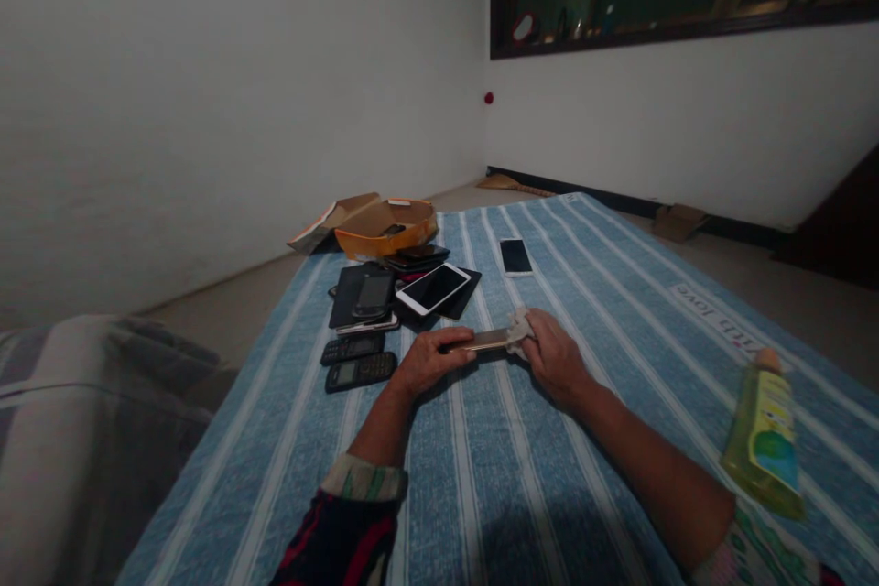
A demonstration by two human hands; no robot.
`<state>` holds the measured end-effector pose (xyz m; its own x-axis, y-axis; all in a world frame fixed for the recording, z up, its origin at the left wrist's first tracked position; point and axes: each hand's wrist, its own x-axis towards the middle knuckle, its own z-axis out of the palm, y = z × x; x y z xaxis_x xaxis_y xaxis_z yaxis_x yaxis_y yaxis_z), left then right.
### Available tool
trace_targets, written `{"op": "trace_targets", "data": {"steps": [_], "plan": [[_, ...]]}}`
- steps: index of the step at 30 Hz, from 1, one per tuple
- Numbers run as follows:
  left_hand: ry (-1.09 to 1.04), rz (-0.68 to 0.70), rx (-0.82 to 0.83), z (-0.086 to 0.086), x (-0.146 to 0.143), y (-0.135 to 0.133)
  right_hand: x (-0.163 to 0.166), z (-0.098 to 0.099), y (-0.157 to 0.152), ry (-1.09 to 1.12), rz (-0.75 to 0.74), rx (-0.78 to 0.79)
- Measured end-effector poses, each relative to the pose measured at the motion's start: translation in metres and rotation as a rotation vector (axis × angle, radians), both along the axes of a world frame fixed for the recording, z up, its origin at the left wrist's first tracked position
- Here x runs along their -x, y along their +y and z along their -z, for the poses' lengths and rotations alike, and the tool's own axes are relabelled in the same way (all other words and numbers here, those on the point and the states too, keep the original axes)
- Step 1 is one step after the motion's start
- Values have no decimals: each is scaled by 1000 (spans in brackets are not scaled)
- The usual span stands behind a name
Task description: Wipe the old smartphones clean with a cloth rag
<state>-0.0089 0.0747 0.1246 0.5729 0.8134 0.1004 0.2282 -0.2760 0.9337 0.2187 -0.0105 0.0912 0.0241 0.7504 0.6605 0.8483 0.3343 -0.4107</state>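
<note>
Between my two hands a smartphone (489, 341) is held almost edge-on, just above the striped cloth. My left hand (432, 361) grips its left end, fingers closed around it. On the right end, my right hand (551, 355) pinches a crumpled white cloth (520, 330) against the phone. Past my left hand lie two black keypad phones (361, 372), one behind the other. Further back is a pile with a white smartphone (434, 289) and a dark phone (374, 295) on top. Another white smartphone (515, 257) lies apart, beyond my right hand.
A blue striped cloth (583, 513) covers the surface. An open orange cardboard box (374, 244) stands behind the phone pile, with a small dark item inside. A bottle of yellow-green liquid (767, 439) lies at the right. Covered furniture (89, 449) is at the left.
</note>
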Motion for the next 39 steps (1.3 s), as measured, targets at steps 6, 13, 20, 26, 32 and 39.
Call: {"op": "trace_targets", "data": {"steps": [6, 13, 20, 26, 32, 39], "plan": [[10, 11, -17, 0, -1, 1, 30, -4, 2, -272, 23, -86], [-23, 22, -14, -5, -2, 3, 57, -12, 15, -342, 5, -21], [-10, -42, -23, -7, -4, 3, 52, -19, 20, -280, -70, 12], [8, -58, -61, -5, -4, 4, 49, -21, 20, -165, -110, -13], [42, -56, -119, -5, -5, 5, 54, -25, 21, -296, -60, -3], [86, -68, -134, -6, -5, 5, 57, -28, 22, -329, -17, -5]]}}
